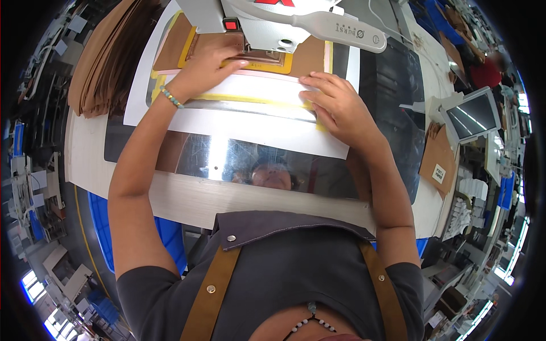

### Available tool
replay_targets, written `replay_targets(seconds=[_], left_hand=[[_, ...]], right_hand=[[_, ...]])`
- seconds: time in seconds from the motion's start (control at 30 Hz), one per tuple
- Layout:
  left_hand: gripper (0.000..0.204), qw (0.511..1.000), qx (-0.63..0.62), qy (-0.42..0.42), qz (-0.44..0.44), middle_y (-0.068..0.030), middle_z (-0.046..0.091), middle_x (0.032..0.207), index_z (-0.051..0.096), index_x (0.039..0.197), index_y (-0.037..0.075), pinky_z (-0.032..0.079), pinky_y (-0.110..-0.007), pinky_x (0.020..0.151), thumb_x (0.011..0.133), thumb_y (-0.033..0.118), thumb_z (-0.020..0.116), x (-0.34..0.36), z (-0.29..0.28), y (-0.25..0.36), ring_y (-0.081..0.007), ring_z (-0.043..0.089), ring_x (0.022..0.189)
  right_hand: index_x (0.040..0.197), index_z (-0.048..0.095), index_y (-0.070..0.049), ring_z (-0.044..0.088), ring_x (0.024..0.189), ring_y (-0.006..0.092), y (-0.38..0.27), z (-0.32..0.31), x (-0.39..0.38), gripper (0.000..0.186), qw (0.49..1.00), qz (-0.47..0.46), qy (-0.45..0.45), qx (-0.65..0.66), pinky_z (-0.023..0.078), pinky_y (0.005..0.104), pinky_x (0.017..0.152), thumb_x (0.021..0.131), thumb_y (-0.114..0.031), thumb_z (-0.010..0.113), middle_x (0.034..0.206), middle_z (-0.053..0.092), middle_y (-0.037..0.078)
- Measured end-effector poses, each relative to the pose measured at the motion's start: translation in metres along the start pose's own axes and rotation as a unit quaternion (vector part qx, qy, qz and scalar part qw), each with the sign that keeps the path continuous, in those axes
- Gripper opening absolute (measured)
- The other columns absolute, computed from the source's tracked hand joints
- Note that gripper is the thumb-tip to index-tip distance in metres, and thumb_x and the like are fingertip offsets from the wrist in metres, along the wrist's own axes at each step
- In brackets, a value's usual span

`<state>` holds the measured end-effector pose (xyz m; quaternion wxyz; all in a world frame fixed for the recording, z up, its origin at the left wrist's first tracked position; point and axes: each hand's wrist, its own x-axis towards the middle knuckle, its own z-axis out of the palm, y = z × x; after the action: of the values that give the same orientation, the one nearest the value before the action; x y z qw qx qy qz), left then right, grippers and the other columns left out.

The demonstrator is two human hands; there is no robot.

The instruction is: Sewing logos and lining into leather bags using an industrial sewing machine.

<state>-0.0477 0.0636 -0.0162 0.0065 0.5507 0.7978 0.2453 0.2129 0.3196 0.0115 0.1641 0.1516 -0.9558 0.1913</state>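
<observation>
My left hand [207, 71], with a beaded bracelet at the wrist, lies flat with its thumb out on a yellow frame [275, 67]. Its fingertips reach close to the needle area of a white sewing machine [267, 35] and are partly hidden. The frame lies on a flat brown piece [311, 55] edged with pink and yellow strips. My right hand [341, 108] rests at the near right edge of this piece, its fingers apart and gripping nothing. Beneath both is a large white sheet [250, 129].
A thick stack of brown pieces [105, 62] stands at the left. A white lamp arm [341, 29] hangs over the work. The shiny metal plate [227, 162] lies nearest me. At the right are a tablet-like screen [472, 115] and a brown paper bag [437, 159].
</observation>
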Motion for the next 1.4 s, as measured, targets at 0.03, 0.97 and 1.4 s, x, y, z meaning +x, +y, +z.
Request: replay_targets(seconds=[0.03,0.97,1.4], left_hand=[[0.039,1.0,0.0,-0.003,0.002,-0.0181,0.07,0.137,0.075,0.136,0.007,0.05,-0.043,0.111,0.106,0.032,0.068,-0.001,-0.011,0.0,-0.0348,0.065,0.123],[0.055,0.98,0.066,0.075,-0.17,-0.0134,0.047,0.167,0.067,0.15,0.018,0.032,-0.048,0.13,0.104,0.049,0.069,-0.033,-0.032,-0.114,-0.034,0.038,0.158],[0.042,0.973,-0.003,0.091,-0.213,-0.0113,0.069,0.081,0.08,0.101,0.003,0.053,-0.045,0.082,0.093,0.044,0.079,0.026,0.027,-0.026,-0.0313,0.069,0.094]], right_hand=[[0.116,0.078,-0.004,0.06,0.139,0.0323,-0.001,0.001,0.0,0.024,1.0,0.003,0.001,0.001,0.047,0.0467,0.114,0.093,-0.003,0.071,0.139,0.071,0.012],[0.125,0.072,-0.001,0.063,0.116,0.0302,-0.049,0.017,0.021,0.034,1.0,-0.004,-0.006,0.005,0.05,0.0436,0.1,0.092,-0.011,0.076,0.12,0.069,0.011],[0.095,0.071,-0.003,0.064,0.099,0.0285,-0.008,0.027,0.004,0.009,0.994,0.043,0.054,-0.087,0.051,0.0414,0.087,0.087,-0.006,0.074,0.098,0.064,0.01]])
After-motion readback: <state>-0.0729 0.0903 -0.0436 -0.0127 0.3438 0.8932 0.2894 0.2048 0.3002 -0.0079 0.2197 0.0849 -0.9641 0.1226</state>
